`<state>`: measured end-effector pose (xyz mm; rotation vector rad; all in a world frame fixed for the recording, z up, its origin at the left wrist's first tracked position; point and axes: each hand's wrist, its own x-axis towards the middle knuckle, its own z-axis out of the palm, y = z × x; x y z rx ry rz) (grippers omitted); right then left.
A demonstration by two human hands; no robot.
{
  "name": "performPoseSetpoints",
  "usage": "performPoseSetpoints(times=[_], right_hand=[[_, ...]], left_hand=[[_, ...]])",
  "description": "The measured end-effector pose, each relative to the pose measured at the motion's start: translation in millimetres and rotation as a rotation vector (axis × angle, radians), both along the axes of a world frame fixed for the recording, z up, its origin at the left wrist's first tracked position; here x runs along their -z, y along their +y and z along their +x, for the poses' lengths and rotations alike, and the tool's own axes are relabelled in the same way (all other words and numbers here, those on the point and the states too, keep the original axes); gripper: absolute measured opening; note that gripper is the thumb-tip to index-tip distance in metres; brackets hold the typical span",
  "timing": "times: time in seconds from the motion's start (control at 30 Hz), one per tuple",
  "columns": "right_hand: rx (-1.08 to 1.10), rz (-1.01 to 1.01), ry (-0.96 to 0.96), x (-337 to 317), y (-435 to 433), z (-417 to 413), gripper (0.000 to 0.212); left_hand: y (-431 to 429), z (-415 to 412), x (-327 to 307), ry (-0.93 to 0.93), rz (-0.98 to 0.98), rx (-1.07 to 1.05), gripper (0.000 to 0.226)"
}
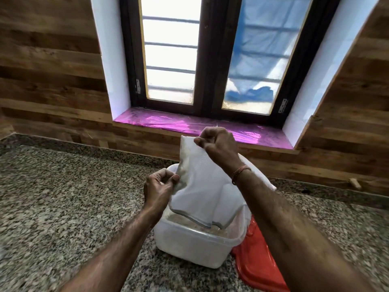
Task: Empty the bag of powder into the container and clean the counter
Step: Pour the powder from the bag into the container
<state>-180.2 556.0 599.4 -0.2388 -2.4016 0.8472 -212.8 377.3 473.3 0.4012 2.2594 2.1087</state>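
Note:
A translucent white plastic bag (200,186) hangs mouth-down over a white plastic container (189,247) on the speckled granite counter (63,207). My right hand (216,146) pinches the bag's raised bottom corner high up. Lower and to the left, my left hand (160,186) pinches the bag's side edge. The bag's open, grey-edged mouth dips inside the container, where pale brownish powder (179,218) lies. Some powder still clings inside the bag near its left edge.
A red lid (259,262) lies flat on the counter, right of the container and partly under my right forearm. A wooden wall and a window with a pink-covered sill (189,123) stand behind. A small wooden peg (354,183) lies at the far right.

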Motion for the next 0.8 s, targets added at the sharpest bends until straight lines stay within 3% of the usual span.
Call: performPoseSetpoints(times=[0.17,0.27,0.37,0.53,0.6,0.7,0.77,0.8], right_hand=[[-0.115,-0.441,0.061,14,6,0,0.025],[-0.047,-0.550,0.082,25,9,2,0.025],[0.052,-0.352,0.060,31,11,1,0.016],[-0.043,0.019,0.015,10,2,6,0.008],[-0.056,0.025,0.029,7,1,7,0.011],[-0.088,0.010,-0.112,8,14,13,0.035],[-0.061,0.078,-0.198,9,25,21,0.030],[-0.044,0.108,-0.202,9,30,25,0.022]], left_hand=[[-2,-6,16,0.069,-0.233,-0.126,0.030],[1,-4,10,0.093,-0.244,-0.160,0.028],[-1,2,5,0.126,-0.311,-0.165,0.028],[5,9,-25,0.157,-0.134,-0.003,0.033],[12,5,-40,0.183,-0.076,-0.022,0.015],[13,-6,-54,0.001,0.143,0.020,0.020],[6,-11,-61,-0.005,0.150,0.066,0.013],[4,-13,-63,0.037,0.113,0.088,0.028]])
